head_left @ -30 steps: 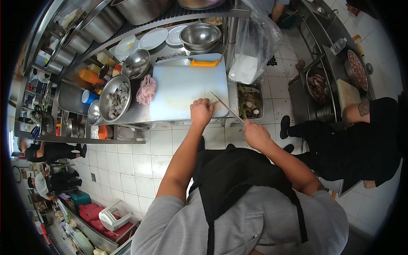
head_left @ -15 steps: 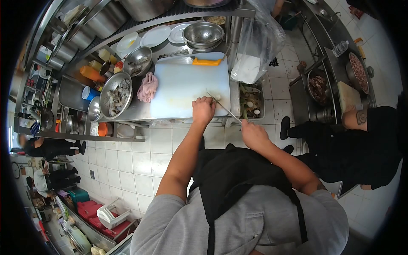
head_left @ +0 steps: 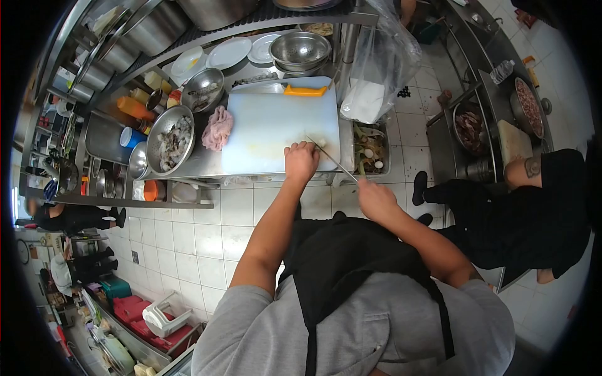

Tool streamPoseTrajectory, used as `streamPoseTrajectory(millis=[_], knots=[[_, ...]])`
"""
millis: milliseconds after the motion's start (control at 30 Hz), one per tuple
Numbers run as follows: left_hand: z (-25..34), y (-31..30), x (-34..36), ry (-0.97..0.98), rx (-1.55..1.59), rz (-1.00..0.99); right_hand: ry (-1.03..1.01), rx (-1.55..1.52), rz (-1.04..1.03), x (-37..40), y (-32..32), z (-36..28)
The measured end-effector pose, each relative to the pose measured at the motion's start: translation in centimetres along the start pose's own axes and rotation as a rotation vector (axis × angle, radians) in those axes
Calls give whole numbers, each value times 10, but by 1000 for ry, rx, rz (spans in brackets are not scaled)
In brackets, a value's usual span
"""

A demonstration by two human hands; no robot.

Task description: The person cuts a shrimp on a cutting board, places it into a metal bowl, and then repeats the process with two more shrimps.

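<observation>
My right hand (head_left: 376, 197) is closed round the handle of a knife, hidden in the fist. The thin knife blade (head_left: 338, 164) slants up and left over the near right part of the white cutting board (head_left: 257, 125). Just left of the blade, my left hand (head_left: 301, 160) presses down on the board with fingers curled; what lies under them is hidden. A small whitish piece of food (head_left: 322, 142) is beside the blade, too small to name. A yellow-handled knife (head_left: 305, 91) lies along the board's far edge.
Left of the board are a pink cloth (head_left: 217, 128) and a colander of shrimp-like pieces (head_left: 187, 152). A scrap bin (head_left: 380, 164) stands right, below a hanging plastic bag (head_left: 370, 81). A co-worker in black (head_left: 520, 213) stands close on my right. Stacked metal bowls (head_left: 301, 50) sit behind.
My right hand and the knife have shifted very slightly right. My left hand stays almost in place. The co-worker on the right has moved an arm a little.
</observation>
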State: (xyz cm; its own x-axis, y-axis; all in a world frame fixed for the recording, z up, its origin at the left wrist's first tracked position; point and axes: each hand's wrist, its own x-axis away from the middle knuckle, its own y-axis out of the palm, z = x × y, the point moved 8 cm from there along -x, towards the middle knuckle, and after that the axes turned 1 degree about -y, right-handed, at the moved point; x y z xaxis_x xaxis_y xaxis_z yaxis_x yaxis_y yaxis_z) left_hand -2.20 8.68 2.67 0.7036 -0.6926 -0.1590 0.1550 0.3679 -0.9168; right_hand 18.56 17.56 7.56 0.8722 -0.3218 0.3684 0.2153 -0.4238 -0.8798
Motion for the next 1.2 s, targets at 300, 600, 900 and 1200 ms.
streamPoseTrajectory(millis=[300,600,900,1200], knots=[[-3,2,2,-48,7,19,-8,1,25,-7,8,2],[-5,2,2,-88,33,20,6,-12,24,0,12,8],[-4,0,5,-79,51,42,63,-51,-18,6,1,10],[-14,6,18,-36,207,175,41,-43,19,-6,9,19]])
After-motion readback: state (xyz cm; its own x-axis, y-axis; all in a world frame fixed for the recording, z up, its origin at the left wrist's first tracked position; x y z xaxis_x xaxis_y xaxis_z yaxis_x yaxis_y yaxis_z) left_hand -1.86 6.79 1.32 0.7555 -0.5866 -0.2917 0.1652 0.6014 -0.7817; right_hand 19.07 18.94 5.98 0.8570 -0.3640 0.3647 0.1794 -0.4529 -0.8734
